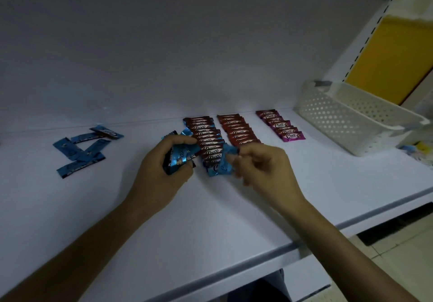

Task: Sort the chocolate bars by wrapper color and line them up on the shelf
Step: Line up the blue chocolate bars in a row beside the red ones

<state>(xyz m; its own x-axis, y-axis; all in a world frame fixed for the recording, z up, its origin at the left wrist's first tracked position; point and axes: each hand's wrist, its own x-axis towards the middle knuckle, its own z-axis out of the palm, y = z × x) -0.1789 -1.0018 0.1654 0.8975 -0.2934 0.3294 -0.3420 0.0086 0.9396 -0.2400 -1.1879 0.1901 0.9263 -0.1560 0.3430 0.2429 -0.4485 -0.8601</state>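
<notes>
On the white shelf (210, 219) three rows of chocolate bars run front to back: a blue-edged row (207, 135), a red row (236, 129) and a purple row (282, 126). My left hand (161, 163) grips a bunch of blue-wrapped bars (180, 155) just left of the blue row. My right hand (262, 163) pinches one blue bar (223, 164) at the near end of that row. Several loose blue bars (82, 151) lie scattered at the left of the shelf.
A white perforated plastic basket (346, 119) stands at the right of the shelf, tilted. Behind it rise a slotted shelf upright (375, 27) and a yellow panel (393, 55). The shelf's front edge (316, 236) runs diagonally below my arms.
</notes>
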